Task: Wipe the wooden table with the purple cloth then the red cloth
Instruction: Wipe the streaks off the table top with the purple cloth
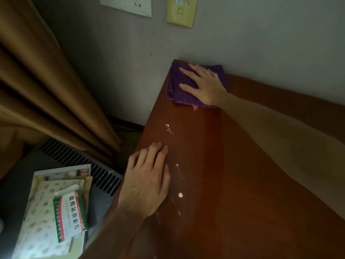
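The purple cloth (176,85) lies folded on the far left corner of the wooden table (233,184), against the wall. My right hand (202,86) presses flat on it with straight, spread fingers. A small pink scrap (195,107) pokes out from under the cloth's near edge. My left hand (147,181) rests flat on the table's left edge, fingers straight. White and pinkish smears (169,128) and a small white spot (180,195) mark the wood between my hands. No red cloth is clearly in view.
A grey unit with vent slots (89,165) sits left of the table, lower down. Booklets and a red, white and green medicine box (70,214) lie on it. A tan curtain (41,86) hangs at left. Wall sockets (127,4) and a yellow plate (182,11) are above.
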